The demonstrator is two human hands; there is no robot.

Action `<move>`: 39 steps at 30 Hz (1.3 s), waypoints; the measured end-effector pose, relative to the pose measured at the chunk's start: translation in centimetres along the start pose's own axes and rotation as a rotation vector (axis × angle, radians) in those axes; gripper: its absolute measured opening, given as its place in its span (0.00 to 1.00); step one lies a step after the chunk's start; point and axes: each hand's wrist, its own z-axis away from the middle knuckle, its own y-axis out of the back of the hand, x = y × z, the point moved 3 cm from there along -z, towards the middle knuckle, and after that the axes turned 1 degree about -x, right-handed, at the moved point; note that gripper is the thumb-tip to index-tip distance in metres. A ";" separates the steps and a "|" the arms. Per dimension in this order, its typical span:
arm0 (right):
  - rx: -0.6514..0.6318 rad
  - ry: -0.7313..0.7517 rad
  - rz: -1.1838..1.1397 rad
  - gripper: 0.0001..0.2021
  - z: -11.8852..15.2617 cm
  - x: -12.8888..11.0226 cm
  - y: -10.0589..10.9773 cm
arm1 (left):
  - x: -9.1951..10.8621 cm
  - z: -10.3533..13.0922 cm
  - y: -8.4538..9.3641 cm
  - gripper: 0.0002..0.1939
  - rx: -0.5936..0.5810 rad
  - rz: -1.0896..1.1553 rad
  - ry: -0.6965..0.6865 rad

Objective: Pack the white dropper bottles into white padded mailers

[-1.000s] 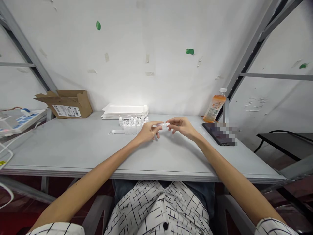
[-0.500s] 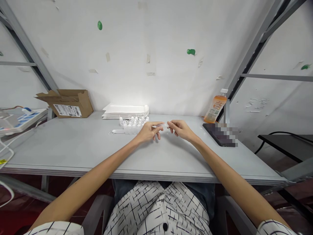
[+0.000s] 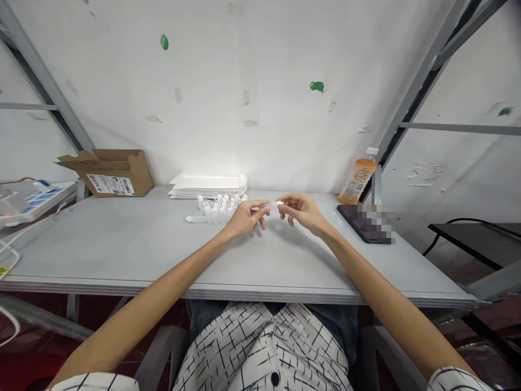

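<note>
Between my two hands, above the grey table, is a small translucent plastic bottle (image 3: 269, 206) lying roughly sideways. My left hand (image 3: 247, 216) pinches its body between thumb and fingers. At its right end, my right hand (image 3: 300, 210) has thumb and forefinger closed on a small white cap (image 3: 279, 203); the fingertips partly cover it. Just left of my left hand stand several similar small white bottles (image 3: 217, 213) in a cluster, with thin white loops at their tops. One white piece with a loop lies flat at the cluster's left end.
A stack of white sheets or envelopes (image 3: 205, 187) lies behind the bottles. An open cardboard box (image 3: 116, 176) stands at the back left, near a white power strip (image 3: 44, 198). At the right are an orange drink bottle (image 3: 358, 176) and a dark phone (image 3: 356, 222).
My right hand has turned and its fingers have closed around the white cap, which shows more plainly now. The translucent bottle is also more visible. My left hand has barely moved.
</note>
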 end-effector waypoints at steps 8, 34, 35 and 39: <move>0.005 -0.037 0.192 0.30 -0.2 1.7 -0.3 | 0.8 0.4 0.0 0.23 -0.015 -0.096 -0.037; -0.020 0.033 -0.034 0.19 0.0 0.2 0.7 | 1.0 0.3 0.2 0.21 -0.040 -0.073 0.000; -0.020 0.033 -0.040 0.20 0.0 0.3 0.7 | 1.0 0.4 0.2 0.22 -0.046 -0.092 0.008; -0.017 0.016 -0.033 0.21 -0.1 0.5 0.5 | 1.1 0.4 0.2 0.21 -0.041 -0.291 -0.028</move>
